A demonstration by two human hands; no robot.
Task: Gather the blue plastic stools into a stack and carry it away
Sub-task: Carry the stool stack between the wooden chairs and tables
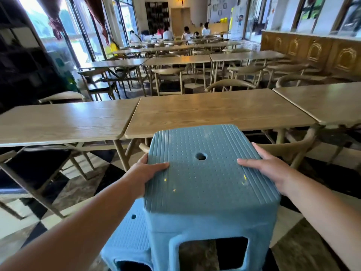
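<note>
A blue plastic stool (207, 184) with a dotted seat and a round centre hole is held up in front of me, tilted toward the camera. My left hand (145, 173) grips its left edge, thumb on the seat. My right hand (267, 171) grips its right edge the same way. A second blue stool (129, 237) stands lower at the left, partly hidden behind the held one; its seat and small hole show.
A row of long wooden tables (214, 110) runs across just beyond the stool, with wooden chairs (289, 151) tucked under. More tables and chairs fill the room behind. Several people sit at the far end. The floor (84, 184) is black-and-white tile.
</note>
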